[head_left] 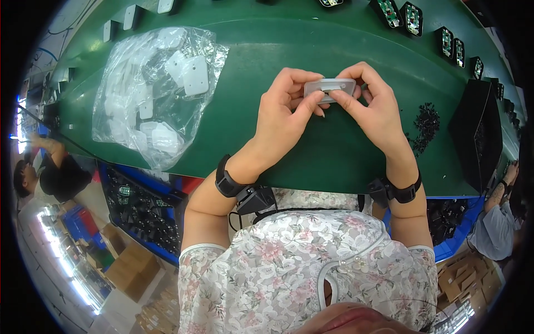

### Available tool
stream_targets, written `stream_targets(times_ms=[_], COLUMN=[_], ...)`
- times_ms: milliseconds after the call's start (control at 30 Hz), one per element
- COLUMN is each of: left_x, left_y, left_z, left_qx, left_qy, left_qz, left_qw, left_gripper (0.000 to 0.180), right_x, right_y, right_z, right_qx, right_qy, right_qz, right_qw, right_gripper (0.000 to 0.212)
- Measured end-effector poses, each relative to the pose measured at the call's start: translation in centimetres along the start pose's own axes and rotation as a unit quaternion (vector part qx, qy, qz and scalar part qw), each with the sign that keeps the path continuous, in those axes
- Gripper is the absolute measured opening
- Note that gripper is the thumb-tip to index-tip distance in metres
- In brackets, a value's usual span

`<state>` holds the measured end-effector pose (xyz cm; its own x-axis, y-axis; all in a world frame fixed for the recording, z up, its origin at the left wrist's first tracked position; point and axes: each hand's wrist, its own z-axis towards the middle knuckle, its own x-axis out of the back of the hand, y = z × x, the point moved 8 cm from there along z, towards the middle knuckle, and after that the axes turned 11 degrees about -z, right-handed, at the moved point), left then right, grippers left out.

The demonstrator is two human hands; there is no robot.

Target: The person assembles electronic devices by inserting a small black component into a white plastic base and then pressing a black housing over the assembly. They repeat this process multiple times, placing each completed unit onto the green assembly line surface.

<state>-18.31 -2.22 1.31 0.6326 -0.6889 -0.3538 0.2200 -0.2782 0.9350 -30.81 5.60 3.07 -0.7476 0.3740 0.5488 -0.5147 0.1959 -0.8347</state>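
left hand and right hand: both grasp one white plastic plate | plate: above green table, right of clear bag | black small parts: right of plate

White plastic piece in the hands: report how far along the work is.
Done: nothing finished can be told apart; small circuit boards sit in holders along the far edge of the green table. In hand: the left hand and right hand both grip one white plastic piece, with thumbs pressing at its underside. Left: a clear bag of similar white pieces and a pile of small black parts.
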Motion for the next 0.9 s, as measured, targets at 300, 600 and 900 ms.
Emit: stream_targets(times_ms=[300,600,900], left_x=[0.0,3.3,5.6], left_y=[0.4,1.8,2.6], left_z=[0.0,1.1,3.0], left_qx=[0.005,0.058,-0.075], left_qy=[-0.028,0.032,0.121], left_qz=[0.047,-0.093,0.280], left_qw=[0.998,0.993,0.949], left_gripper=[0.022,0.013,0.005], right_x=[-0.8,-1.6,-2.0], right_y=[0.0,-1.0,-6.6], right_z=[0.1,2.6,17.4], right_qx=[-0.059,-0.077,0.387], right_qy=[-0.099,-0.091,0.108], right_qz=[-0.020,0.109,-0.396], right_qw=[0.993,0.987,0.826], right_gripper=[0.018,0.019,0.033])
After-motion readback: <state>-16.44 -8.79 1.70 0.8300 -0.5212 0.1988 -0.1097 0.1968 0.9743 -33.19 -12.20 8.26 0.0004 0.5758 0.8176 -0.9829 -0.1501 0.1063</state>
